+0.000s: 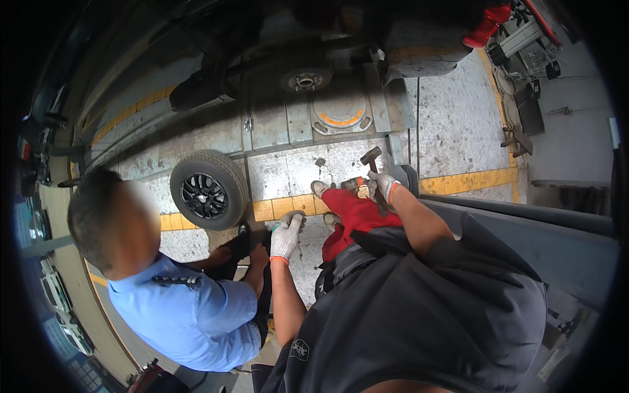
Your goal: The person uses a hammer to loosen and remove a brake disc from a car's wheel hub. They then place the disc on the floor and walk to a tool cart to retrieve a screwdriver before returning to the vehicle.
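In a white work glove with an orange cuff, my right hand [381, 186] is closed around the handle of a hammer [371, 155], whose dark head points up and away from me. Just left of that hand is a power tool [354, 183] with an orange band; whether it touches the hand or lies on the floor I cannot tell. My left hand [288, 232], gloved the same way, hangs at the middle with its fingers curled in. What it holds, if anything, is hidden. A wheel with a black rim [204, 195] stands on the floor beyond it, to the left.
A person in a blue shirt [190, 308] crouches close at my left. Ahead, a raised vehicle's bare hub [306, 81] hangs over a steel lift platform [268, 124] with a round turn plate [339, 111]. A grey beam [524, 229] runs along my right.
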### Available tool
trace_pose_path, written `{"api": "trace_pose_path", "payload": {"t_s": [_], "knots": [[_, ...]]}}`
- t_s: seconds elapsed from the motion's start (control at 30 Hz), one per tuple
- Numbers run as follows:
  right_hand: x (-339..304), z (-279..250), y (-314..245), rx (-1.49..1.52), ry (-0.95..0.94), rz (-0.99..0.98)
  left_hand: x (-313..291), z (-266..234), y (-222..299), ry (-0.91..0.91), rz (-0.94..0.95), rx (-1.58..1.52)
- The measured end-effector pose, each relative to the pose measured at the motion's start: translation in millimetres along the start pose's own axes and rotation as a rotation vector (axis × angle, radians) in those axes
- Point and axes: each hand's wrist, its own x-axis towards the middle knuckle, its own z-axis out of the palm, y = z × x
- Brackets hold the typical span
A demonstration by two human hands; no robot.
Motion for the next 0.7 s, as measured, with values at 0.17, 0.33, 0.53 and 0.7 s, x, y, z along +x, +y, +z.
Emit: {"api": "trace_pose_path", "payload": {"t_s": [0.17,0.33,0.53,0.7], "knots": [[51.7,15.9,-28.9,0.287,-0.030,-0.017,61.3,-8.1,60.6,0.022,0.101,0.183],[77.8,36.1,-49.6,0.540,-0.083,-0.050,129.9,-29.8,141.5,0.000,0.229,0.452],[83.3,67.8,-69.1,0.639,-0.075,-0.125,216.5,-40.5,218.9,-0.016,0.340,0.826],[69.7,96.7,-69.5,0.710,-0.126,-0.239,304.6,-41.9,242.5,-0.072,0.466,0.899]]}}
